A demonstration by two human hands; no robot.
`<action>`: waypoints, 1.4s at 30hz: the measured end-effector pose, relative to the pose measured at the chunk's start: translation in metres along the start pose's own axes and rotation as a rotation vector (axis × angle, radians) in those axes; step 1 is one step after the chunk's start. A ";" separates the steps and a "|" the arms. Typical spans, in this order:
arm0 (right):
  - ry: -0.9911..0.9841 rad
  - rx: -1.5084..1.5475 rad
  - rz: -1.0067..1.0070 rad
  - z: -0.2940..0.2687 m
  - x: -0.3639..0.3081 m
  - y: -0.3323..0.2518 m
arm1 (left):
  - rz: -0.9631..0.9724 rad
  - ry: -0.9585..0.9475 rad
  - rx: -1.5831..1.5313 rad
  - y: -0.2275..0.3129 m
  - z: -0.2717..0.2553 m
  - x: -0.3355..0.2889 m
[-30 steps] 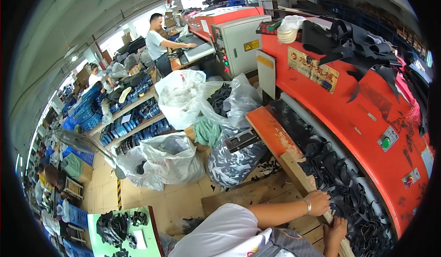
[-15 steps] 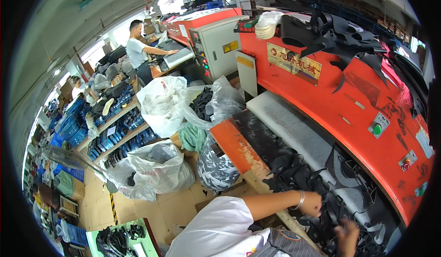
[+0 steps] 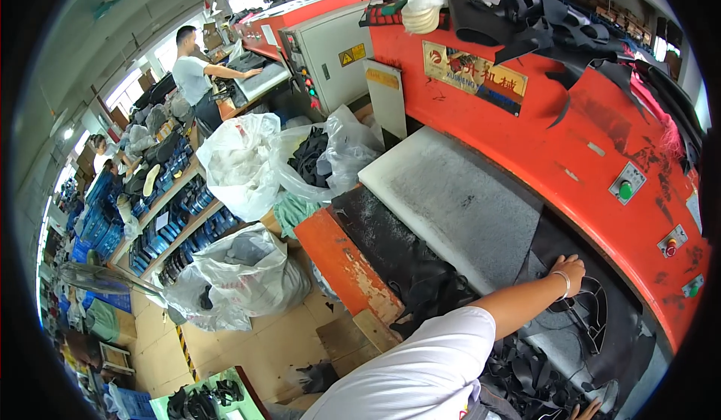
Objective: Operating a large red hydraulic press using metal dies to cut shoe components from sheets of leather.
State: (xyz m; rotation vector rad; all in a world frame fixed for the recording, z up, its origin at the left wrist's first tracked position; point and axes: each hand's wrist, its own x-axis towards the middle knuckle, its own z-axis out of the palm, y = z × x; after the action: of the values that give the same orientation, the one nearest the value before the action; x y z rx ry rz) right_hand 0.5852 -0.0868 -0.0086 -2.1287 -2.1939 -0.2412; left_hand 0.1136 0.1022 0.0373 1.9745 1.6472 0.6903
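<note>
My left hand (image 3: 568,271), a bangle at its wrist, is stretched out over the machine bed and closed at the upper end of a metal cutting die (image 3: 598,334). The die, a thin curved outline, rests on a black sheet (image 3: 554,241) over the whitish cutting board (image 3: 443,195). Of my right hand (image 3: 589,411), only some fingers show at the lower edge; they are apart, near the board's near end. Tangled black cut scraps (image 3: 518,371) lie beside and below my left arm, and more black scraps (image 3: 434,289) lie left of it.
A red press beam (image 3: 541,112) with buttons spans the right, black offcuts (image 3: 526,30) piled on top. White plastic sacks (image 3: 240,165) stand left, beyond an orange table edge (image 3: 349,270). A co-worker (image 3: 194,75) handles material at another machine. A green table (image 3: 206,397) holds black pieces.
My left hand has moved from the scraps up and away to the die. My right hand has dropped toward the lower edge. The scrap heap has shifted off the board, baring more of it.
</note>
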 end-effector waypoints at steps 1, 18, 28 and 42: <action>-0.004 0.004 -0.014 -0.011 0.001 -0.013 | -0.014 0.005 0.002 -0.001 0.001 0.002; 0.152 0.154 -0.099 -0.041 0.000 -0.029 | 0.421 0.565 -0.430 0.015 0.034 -0.066; -0.423 1.780 -0.332 -0.113 -0.038 -0.270 | 0.355 1.102 -0.055 0.036 -0.086 -0.197; 0.307 2.009 0.223 -0.139 0.011 -0.193 | 0.488 0.248 -0.281 0.118 0.043 -0.167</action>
State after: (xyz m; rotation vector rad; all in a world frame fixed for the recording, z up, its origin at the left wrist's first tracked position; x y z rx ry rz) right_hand 0.3846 -0.1031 0.1183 -0.8611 -0.8229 1.0535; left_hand 0.2043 -0.0831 0.0681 2.1545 1.1064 1.3133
